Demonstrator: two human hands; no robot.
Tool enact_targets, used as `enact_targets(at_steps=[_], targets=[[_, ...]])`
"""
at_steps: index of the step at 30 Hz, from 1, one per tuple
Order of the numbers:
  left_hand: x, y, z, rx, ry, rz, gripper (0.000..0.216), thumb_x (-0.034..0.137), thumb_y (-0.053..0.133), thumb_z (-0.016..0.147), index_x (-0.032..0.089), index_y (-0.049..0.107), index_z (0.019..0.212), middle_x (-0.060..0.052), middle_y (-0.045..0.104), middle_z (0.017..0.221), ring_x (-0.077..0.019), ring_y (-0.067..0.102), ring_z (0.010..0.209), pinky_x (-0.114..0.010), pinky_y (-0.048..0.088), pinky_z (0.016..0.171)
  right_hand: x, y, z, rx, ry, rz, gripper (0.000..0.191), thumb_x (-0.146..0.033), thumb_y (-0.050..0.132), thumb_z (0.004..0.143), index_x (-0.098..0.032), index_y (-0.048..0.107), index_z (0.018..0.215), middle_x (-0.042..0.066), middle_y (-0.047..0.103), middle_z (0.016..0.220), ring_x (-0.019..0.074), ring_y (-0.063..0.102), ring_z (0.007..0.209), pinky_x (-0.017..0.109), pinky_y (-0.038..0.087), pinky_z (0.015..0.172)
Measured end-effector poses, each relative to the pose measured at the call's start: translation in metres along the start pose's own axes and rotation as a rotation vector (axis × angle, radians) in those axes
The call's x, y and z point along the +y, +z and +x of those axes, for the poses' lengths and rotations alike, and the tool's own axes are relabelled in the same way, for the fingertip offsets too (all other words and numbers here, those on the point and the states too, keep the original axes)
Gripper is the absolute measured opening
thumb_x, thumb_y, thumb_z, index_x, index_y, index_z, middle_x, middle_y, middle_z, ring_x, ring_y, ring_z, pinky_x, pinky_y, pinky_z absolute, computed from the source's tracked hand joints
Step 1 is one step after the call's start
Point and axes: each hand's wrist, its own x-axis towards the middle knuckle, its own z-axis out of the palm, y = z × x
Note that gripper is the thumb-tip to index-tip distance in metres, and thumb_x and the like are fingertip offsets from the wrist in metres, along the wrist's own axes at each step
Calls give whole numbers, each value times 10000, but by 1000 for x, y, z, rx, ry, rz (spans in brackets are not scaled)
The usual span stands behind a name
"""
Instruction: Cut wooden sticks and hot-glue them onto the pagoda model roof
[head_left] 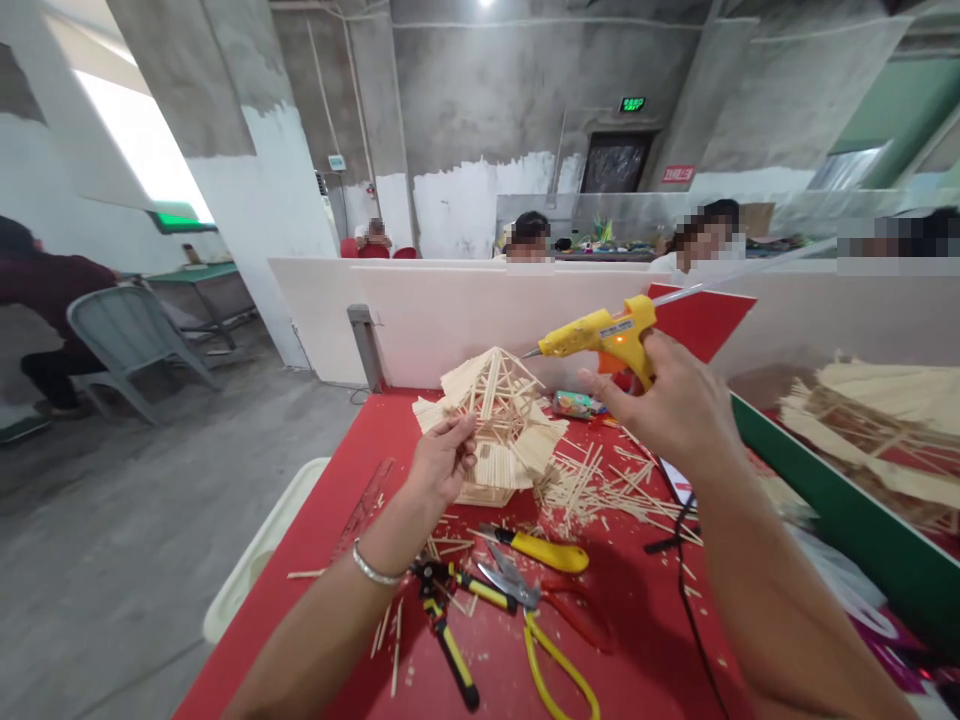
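Right hand [686, 405] grips yellow plastic glue gun [596, 332]; drips could burn nearby left hand [441, 465], seemingly pinching pale tiered wooden-stick model [501, 467]

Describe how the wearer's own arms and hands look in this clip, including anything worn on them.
The left hand and right hand are human and ungloved. A shiny, silver-coloured bangle circles the left wrist; nothing shows on the right one. No sleeve is visible on either forearm. Some fingers are partly hidden, so rings can't be ruled out.
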Motion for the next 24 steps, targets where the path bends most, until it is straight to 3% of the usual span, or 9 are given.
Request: enact_targets(at_steps=[5,18,24], targets=[[-5,3,6,52,18,36,461,298,942,514,134,597,772,53,550,560,-51,480,427,-146,300,322,-1,21,11,-24,-42,-43,508,-667,548,817,-201,565,1016,67,625,891,224,586,787,309,366,615],[-7,19,20,70,-24,-53,411,186,921,543,136,567,747,68,521,559,-26,430,414,-127,265,323,1,38,11,-76,-63,-85,500,-604,567,849,-183,578,1119,101,675,995,235,615,817,295,271,575],[-5,15,17,60,-30,-17,441,244,930,543,149,558,760,73,514,555,-28,436,414,-132,259,332,-9,46,14,-1,-89,-163,570,-625,502,880,-164,563,1210,113,679,1028,231,616,812,303,254,577]])
